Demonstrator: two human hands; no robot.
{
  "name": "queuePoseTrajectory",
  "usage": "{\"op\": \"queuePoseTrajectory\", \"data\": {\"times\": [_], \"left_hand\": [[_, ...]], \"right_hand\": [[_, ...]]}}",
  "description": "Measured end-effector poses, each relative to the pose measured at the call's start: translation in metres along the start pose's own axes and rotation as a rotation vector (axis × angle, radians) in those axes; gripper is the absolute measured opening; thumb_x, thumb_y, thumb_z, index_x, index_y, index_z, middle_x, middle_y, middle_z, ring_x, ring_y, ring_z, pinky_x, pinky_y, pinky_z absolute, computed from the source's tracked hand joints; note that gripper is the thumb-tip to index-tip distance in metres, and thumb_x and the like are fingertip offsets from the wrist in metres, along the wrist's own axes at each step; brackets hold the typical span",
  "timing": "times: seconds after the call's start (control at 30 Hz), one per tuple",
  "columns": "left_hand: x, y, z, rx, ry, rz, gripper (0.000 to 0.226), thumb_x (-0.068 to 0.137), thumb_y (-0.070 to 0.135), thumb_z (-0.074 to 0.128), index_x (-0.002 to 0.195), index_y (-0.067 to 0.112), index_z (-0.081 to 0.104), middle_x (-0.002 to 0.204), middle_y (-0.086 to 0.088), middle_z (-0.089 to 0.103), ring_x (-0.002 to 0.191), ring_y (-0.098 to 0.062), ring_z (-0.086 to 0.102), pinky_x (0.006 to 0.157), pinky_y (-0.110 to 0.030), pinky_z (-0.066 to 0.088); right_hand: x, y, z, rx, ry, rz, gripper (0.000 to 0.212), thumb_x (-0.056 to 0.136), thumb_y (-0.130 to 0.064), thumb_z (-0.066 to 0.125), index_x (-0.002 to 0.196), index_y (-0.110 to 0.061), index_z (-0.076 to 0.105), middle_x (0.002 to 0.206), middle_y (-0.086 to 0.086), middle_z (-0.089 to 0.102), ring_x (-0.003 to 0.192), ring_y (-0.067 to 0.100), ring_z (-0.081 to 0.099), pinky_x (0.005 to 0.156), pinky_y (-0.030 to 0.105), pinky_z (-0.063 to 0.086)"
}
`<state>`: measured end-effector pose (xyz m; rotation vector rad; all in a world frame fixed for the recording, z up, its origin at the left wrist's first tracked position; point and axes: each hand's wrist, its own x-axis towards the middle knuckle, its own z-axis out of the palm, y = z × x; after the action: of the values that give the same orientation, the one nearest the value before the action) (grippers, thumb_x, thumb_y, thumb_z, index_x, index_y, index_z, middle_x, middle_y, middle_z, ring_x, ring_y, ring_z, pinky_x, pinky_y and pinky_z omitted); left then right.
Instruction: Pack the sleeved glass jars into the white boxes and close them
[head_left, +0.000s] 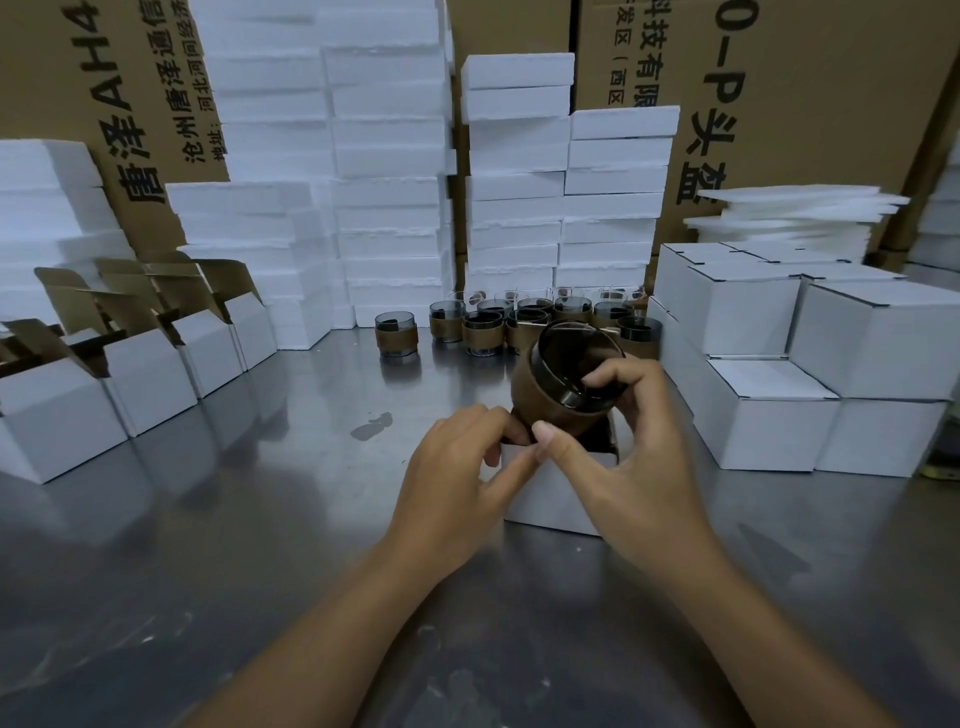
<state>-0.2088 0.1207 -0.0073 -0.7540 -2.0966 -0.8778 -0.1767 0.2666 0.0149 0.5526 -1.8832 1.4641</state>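
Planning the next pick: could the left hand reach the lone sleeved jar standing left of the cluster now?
Probably yes, once freed: the left hand grips the open box by its edge, but nothing stands on the table between it and the lone jar.

Only two bare hands and forearms show of the person. The left hand (457, 457) and right hand (639, 467) are slender, with long fingers and short, trimmed nails; the right thumbnail (543, 430) is rounded. The left forearm (311, 623) and right forearm (769, 623) are slim and uncovered down to the lower edge of view.
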Motion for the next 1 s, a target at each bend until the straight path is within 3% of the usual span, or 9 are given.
{"op": "queuePoseTrajectory", "data": {"times": [0.17,0.33,0.43,0.63,0.8,1.0], "left_hand": [[-0.001,-0.002,0.002,-0.023,0.024,0.004,0.027,0.085,0.042,0.052,0.076,0.018,0.056,0.067,0.011,0.047,0.065,-0.008,0.044,0.055,-0.026,0.042],[-0.001,-0.002,0.003,-0.017,0.051,0.034,0.026,0.084,0.041,0.054,0.074,0.017,0.056,0.065,0.008,0.048,0.063,-0.008,0.045,0.053,-0.027,0.044],[-0.001,-0.001,0.003,-0.030,0.046,0.037,0.027,0.084,0.041,0.054,0.075,0.016,0.058,0.065,0.008,0.049,0.063,-0.008,0.046,0.054,-0.028,0.044],[-0.001,0.001,0.001,-0.049,0.017,0.023,0.026,0.084,0.039,0.055,0.074,0.016,0.058,0.064,0.008,0.046,0.062,-0.008,0.044,0.058,-0.020,0.038],[-0.001,0.000,0.001,-0.040,0.006,0.011,0.028,0.084,0.039,0.054,0.074,0.013,0.058,0.063,0.005,0.047,0.061,-0.010,0.044,0.058,-0.023,0.039],[-0.001,0.000,0.000,-0.026,0.033,0.000,0.030,0.083,0.042,0.056,0.072,0.014,0.057,0.061,0.004,0.046,0.059,-0.009,0.042,0.058,-0.026,0.039]], "right_hand": [[0.000,0.001,0.001,-0.019,0.022,0.045,0.041,0.071,-0.004,0.076,0.093,-0.019,0.045,0.104,0.005,0.052,0.100,0.014,0.053,0.084,0.021,0.044],[0.001,0.001,0.000,0.018,0.037,0.076,0.041,0.070,-0.011,0.078,0.088,-0.022,0.043,0.099,-0.002,0.054,0.093,0.004,0.055,0.076,0.014,0.045],[0.001,0.003,-0.001,-0.030,0.053,0.032,0.040,0.073,-0.012,0.078,0.090,-0.026,0.044,0.100,-0.001,0.054,0.095,0.002,0.054,0.078,0.012,0.043],[0.000,0.008,-0.001,-0.290,0.027,-0.150,0.034,0.076,-0.011,0.073,0.093,-0.031,0.052,0.130,-0.002,0.041,0.117,-0.023,0.030,0.093,-0.001,0.027],[-0.001,0.012,0.000,-0.282,-0.038,-0.077,0.020,0.078,-0.019,0.067,0.085,-0.027,0.051,0.132,-0.011,0.037,0.115,-0.022,0.032,0.090,-0.002,0.028],[-0.001,0.015,-0.002,-0.316,-0.137,-0.009,0.017,0.087,-0.023,0.061,0.078,-0.027,0.046,0.128,-0.018,0.036,0.111,-0.025,0.032,0.083,-0.005,0.025]]}}
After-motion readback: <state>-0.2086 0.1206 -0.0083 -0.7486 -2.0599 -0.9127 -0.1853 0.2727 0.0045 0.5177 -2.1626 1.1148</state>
